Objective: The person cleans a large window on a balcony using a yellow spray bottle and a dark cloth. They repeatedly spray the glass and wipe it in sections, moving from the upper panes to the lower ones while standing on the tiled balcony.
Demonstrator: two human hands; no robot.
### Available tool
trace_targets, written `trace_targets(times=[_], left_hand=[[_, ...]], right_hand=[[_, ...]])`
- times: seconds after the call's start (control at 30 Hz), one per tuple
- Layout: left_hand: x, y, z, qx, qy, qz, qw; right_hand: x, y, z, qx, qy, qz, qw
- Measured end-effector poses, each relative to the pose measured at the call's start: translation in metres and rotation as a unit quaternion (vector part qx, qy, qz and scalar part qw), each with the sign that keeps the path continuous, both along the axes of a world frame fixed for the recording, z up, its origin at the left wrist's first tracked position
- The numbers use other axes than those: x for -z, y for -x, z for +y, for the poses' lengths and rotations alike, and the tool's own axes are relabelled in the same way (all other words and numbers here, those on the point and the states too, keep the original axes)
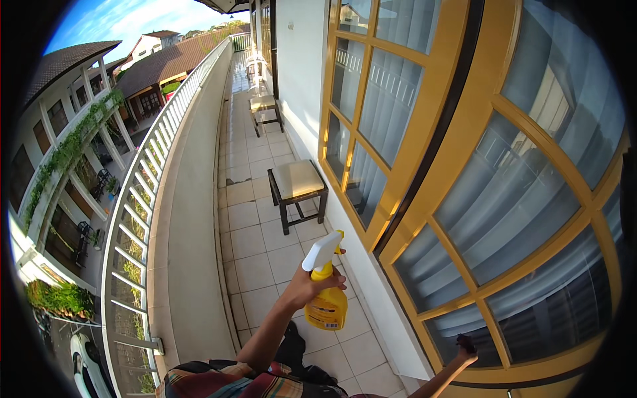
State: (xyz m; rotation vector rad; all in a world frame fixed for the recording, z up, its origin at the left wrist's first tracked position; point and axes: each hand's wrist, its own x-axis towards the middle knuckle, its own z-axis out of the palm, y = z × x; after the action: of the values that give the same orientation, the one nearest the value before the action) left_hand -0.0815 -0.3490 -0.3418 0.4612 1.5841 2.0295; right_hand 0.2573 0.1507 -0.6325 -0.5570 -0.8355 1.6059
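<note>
My left hand (pixel 309 287) is wrapped around the neck of a yellow spray bottle (pixel 326 312) with a white-and-yellow trigger head. The bottle is upright over the tiled floor, in front of the wall, and its label bears writing. Low on the right, my right hand (pixel 469 354) is close to the bottom pane of a yellow-framed window (pixel 477 293). A small dark shape (pixel 465 341) shows at its fingers; I cannot tell whether it is a cloth or a reflection. Pale curtains (pixel 517 199) hang behind the glass.
A low stool (pixel 297 180) with a cream seat stands by the wall, and another stool (pixel 263 103) is farther along the balcony. A low wall (pixel 194 224) topped by a white railing (pixel 132 229) runs along the left. Below it are a white car (pixel 85 358) and neighbouring buildings.
</note>
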Motion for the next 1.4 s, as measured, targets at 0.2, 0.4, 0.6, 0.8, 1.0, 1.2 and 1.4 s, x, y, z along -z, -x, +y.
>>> trace_targets(times=[0.2, 0.4, 0.6, 0.8, 1.0, 1.2, 1.4], left_hand=[[-0.024, 0.082, -0.032, -0.012, 0.033, 0.091, 0.995], [-0.040, 0.156, -0.067, -0.039, -0.023, 0.042, 0.998], [-0.027, 0.224, -0.076, -0.029, -0.008, 0.080, 0.996], [-0.030, 0.304, -0.065, -0.022, -0.020, 0.049, 0.998], [-0.029, 0.420, -0.032, 0.015, 0.012, 0.092, 0.996], [-0.042, 0.514, 0.012, 0.029, 0.013, 0.120, 0.992], [-0.033, 0.577, 0.064, 0.159, -0.029, 0.086, 0.983]], right_hand=[[-0.003, 0.025, -0.021, -0.066, -0.096, 0.159, 0.980], [-0.111, 0.219, -0.129, 0.012, -0.031, 0.119, 0.992], [-0.200, 0.349, -0.176, -0.137, -0.199, 0.193, 0.951], [-0.231, 0.483, -0.211, -0.053, -0.067, 0.225, 0.971], [-0.172, 0.643, -0.158, 0.249, -0.174, 0.011, 0.953], [-0.258, 0.769, -0.162, 0.469, -0.441, -0.442, 0.625], [-0.234, 0.833, -0.153, 0.272, -0.543, -0.582, 0.541]])
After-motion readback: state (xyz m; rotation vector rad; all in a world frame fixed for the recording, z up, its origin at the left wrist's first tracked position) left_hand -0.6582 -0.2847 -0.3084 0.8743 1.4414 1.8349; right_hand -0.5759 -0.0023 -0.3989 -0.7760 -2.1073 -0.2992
